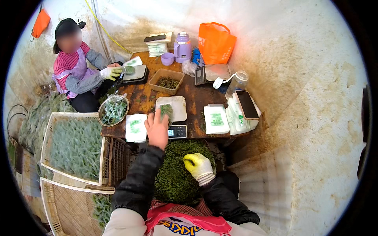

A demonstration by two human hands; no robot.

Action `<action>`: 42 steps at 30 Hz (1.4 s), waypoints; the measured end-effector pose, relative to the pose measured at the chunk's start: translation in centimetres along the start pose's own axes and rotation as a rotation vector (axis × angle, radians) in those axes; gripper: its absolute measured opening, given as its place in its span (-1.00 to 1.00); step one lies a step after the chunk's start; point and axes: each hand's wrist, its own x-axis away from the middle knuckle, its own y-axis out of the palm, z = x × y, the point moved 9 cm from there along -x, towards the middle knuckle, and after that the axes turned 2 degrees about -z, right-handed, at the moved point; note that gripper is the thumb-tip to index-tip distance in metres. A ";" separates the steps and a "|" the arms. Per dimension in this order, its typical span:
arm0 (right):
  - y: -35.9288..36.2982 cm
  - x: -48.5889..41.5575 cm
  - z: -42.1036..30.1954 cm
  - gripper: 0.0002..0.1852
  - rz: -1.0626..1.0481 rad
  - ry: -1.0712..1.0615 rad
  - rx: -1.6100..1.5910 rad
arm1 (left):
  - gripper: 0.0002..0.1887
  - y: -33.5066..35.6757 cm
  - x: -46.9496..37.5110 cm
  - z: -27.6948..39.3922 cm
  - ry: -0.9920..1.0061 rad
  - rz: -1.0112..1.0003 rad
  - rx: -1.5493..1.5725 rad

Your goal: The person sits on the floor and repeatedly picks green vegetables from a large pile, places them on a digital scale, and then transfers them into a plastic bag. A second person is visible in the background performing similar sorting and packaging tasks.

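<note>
My bare left hand (157,129) reaches over the near edge of a digital kitchen scale (179,109). Its fingers touch a small clear plastic bag of green sprigs (166,111) lying on the weighing plate; how firmly they hold it is hidden. The scale's display is lit. In a white glove with yellow fingertips, my right hand (200,168) hangs low over a large heap of small-leaved greens (174,180) in front of me. Thumb and forefinger are pinched together, with a bit of green at the tips. Beside my left hand lies a stack of printed plastic bags (136,128).
Across the wooden table (193,97) a co-worker (73,65) handles a filled bag at another scale (136,73). A plastic tub (166,81), a bowl of ties (113,110), more bags (216,119), a phone (247,104) and a jar (237,84) stand around. Crates (75,147) of filled bags sit left.
</note>
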 end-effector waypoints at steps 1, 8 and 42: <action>-0.3 -0.1 0.2 -0.87 0.013 0.019 -0.005 | -0.79 -1.4 0.9 0.7 -0.009 -0.005 0.027; 0.2 -0.2 -0.2 -0.84 0.019 0.044 -0.052 | -0.81 -2.1 10.0 3.5 -0.120 -0.231 0.881; -3.5 -1.6 1.5 -0.89 0.254 -0.013 0.172 | -0.96 -2.3 8.8 1.3 -0.159 -0.093 0.678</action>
